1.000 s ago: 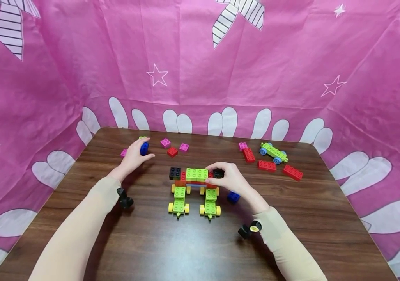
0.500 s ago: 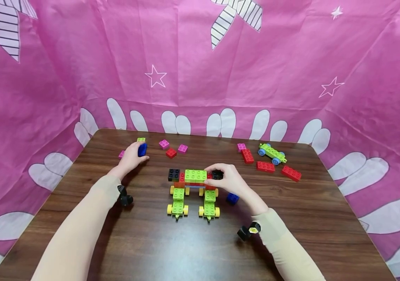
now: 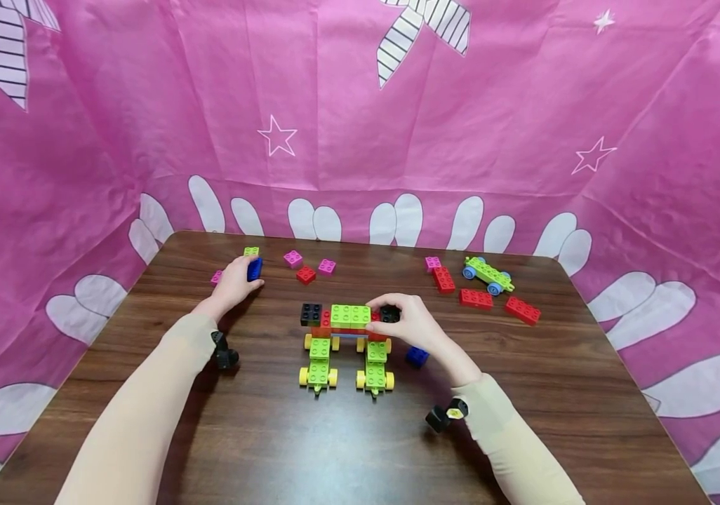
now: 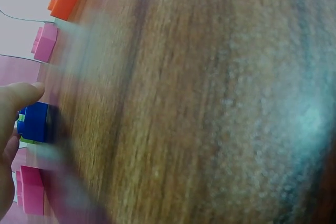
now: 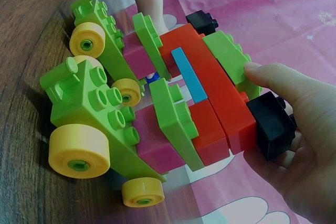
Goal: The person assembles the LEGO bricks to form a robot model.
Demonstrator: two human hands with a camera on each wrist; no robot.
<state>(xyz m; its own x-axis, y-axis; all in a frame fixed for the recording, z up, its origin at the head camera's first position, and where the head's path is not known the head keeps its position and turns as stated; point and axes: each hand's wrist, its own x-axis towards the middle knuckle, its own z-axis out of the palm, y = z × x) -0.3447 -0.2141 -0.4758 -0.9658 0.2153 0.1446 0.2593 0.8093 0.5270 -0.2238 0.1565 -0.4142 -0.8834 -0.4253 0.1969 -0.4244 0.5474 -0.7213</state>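
My left hand (image 3: 234, 284) is at a blue brick (image 3: 255, 269) on the far left of the table. In the left wrist view, its thumb lies beside the blue brick (image 4: 35, 122) with a small gap, and its fingers are partly hidden behind. My right hand (image 3: 412, 320) holds the right end of a brick build (image 3: 350, 317), thumb against a lime-green brick and fingers near a black brick (image 5: 270, 125). The build has a red and lime-green crosspiece on two lime-green wheeled bases (image 3: 318, 372) with yellow wheels. The right fingers partly hide the build's end.
Pink bricks (image 3: 293, 258) and a red brick (image 3: 306, 274) lie at the back left. Several red bricks (image 3: 476, 299) and a lime-green car base (image 3: 488, 274) with blue wheels are at the right. Another blue brick (image 3: 417, 356) lies beside the right wrist.
The left hand has lowered slightly and moved left, bringing its thumb closer to the blue brick. The right hand keeps its hold on the build. The head view has shifted a little.
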